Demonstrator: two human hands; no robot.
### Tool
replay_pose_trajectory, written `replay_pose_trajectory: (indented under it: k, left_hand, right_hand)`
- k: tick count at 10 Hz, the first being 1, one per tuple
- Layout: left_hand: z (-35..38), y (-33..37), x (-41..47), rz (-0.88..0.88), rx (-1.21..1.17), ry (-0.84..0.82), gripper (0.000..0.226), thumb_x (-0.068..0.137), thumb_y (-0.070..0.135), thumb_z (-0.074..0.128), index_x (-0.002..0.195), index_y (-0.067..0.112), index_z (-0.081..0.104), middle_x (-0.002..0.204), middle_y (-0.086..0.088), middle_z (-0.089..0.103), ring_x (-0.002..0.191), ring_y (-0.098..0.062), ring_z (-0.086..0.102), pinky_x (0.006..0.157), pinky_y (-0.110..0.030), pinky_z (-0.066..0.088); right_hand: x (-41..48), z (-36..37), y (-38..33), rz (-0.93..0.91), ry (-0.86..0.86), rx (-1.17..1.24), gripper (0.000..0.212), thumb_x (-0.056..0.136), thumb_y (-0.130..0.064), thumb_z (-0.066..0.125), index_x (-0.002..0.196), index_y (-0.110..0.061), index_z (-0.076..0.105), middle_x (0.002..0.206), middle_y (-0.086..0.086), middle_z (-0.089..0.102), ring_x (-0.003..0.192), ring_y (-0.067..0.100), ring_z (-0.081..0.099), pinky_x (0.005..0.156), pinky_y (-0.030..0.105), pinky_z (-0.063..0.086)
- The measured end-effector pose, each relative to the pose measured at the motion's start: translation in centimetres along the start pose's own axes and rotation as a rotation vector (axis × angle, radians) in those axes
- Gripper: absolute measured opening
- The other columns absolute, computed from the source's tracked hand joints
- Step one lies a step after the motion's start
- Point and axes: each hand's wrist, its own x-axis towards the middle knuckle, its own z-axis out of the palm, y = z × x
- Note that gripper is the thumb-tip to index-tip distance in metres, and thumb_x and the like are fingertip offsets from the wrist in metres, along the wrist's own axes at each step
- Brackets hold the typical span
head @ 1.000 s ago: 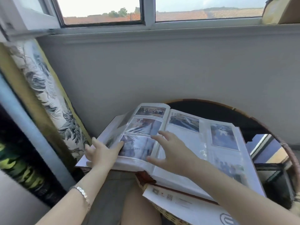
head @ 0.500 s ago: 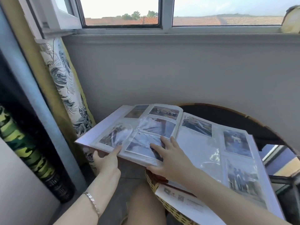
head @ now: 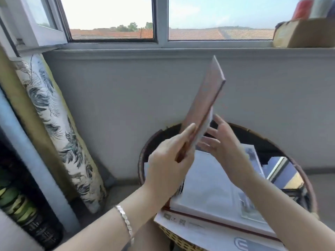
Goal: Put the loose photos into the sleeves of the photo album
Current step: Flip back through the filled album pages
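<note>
Grey wall (head: 126, 105), round wicker table (head: 140, 165) lower right: white-paged photo album (head: 208, 187) rests there.
Left hand (head: 168, 160) pinches its reddish-brown hard cover (head: 208, 98) upright, probably to turn it; right hand (head: 224, 142), fingers spread loose, waits behind.

The photo album (head: 213, 187) lies open on a round, wicker-rimmed worktop (head: 140, 160), over a white printed sheet (head: 199, 230). Its reddish cover (head: 204, 98) stands steeply tilted, almost upright, with a few white leaves against it. The left hand (head: 168, 160), a silver bracelet (head: 125, 220) on its wrist, grips the cover's lower edge. The right hand (head: 223, 144) is spread with straight fingers just beside those leaves; contact is unclear. Sleeved photos (head: 251, 207) show on the flat page.
</note>
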Motion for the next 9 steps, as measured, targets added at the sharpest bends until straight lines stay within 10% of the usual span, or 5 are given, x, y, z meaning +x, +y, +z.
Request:
replay_pose_trajectory:
  k: [2, 4, 5, 6, 9]
  left_hand:
    - [6.7, 0.9, -1.0, 0.391, 0.267, -0.373, 0.036, 0.074, 0.028, 0.053, 0.102, 0.019, 0.074, 0.105, -0.004, 0.072, 0.091, -0.019, 0.07, 0.07, -0.028, 0.059]
    - [10.3, -0.3, -3.8, 0.469, 0.426, -0.804, 0.037, 0.076, 0.048, 0.048, 0.089, 0.026, 0.074, 0.096, 0.005, 0.073, 0.082, -0.014, 0.07, 0.055, -0.022, 0.055]
    - [9.7, -1.1, -3.9, 0.093, 0.5, -0.905, 0.055, 0.089, 0.063, 0.033, 0.134, 0.034, 0.048, 0.149, 0.009, 0.035, 0.138, -0.009, 0.03, 0.112, -0.029, 0.023]
    - [8.3, -4.0, -3.4, -0.18, 0.779, -0.913, 0.06, 0.091, 0.066, 0.02, 0.146, 0.045, 0.009, 0.158, 0.004, -0.01, 0.145, -0.02, -0.013, 0.114, -0.047, -0.009]
    - [7.7, -4.4, -2.2, -0.249, 0.808, -0.967, 0.058, 0.091, 0.064, 0.026, 0.145, 0.047, 0.014, 0.159, 0.005, 0.002, 0.145, -0.025, -0.002, 0.117, -0.044, -0.003]
  right_hand:
    - [-4.3, -9.8, -1.7, 0.186, 0.245, 0.537, 0.079, 0.059, -0.073, 0.044, 0.094, -0.009, 0.076, 0.104, 0.013, 0.07, 0.092, 0.025, 0.069, 0.07, 0.036, 0.058]
    - [-7.5, -16.4, 2.9, 0.625, 0.357, -0.077, 0.068, 0.072, -0.035, 0.074, 0.13, -0.013, 0.048, 0.129, 0.007, 0.056, 0.113, 0.023, 0.056, 0.093, 0.044, 0.047]
    - [-7.8, -15.7, 4.5, 0.681, 0.378, -0.657, 0.058, 0.088, -0.023, 0.062, 0.139, -0.011, 0.038, 0.134, 0.011, 0.048, 0.114, 0.023, 0.052, 0.096, 0.035, 0.043]
    - [-7.1, -13.8, 5.8, 0.623, 0.285, -1.092, 0.057, 0.091, -0.041, 0.051, 0.142, -0.022, 0.033, 0.143, 0.006, 0.038, 0.131, 0.026, 0.035, 0.1, 0.034, 0.036]
    - [-5.2, -12.3, 7.7, 0.588, 0.054, -1.532, 0.066, 0.088, -0.064, 0.034, 0.143, -0.027, 0.032, 0.141, 0.004, 0.038, 0.131, 0.024, 0.034, 0.109, 0.038, 0.028]
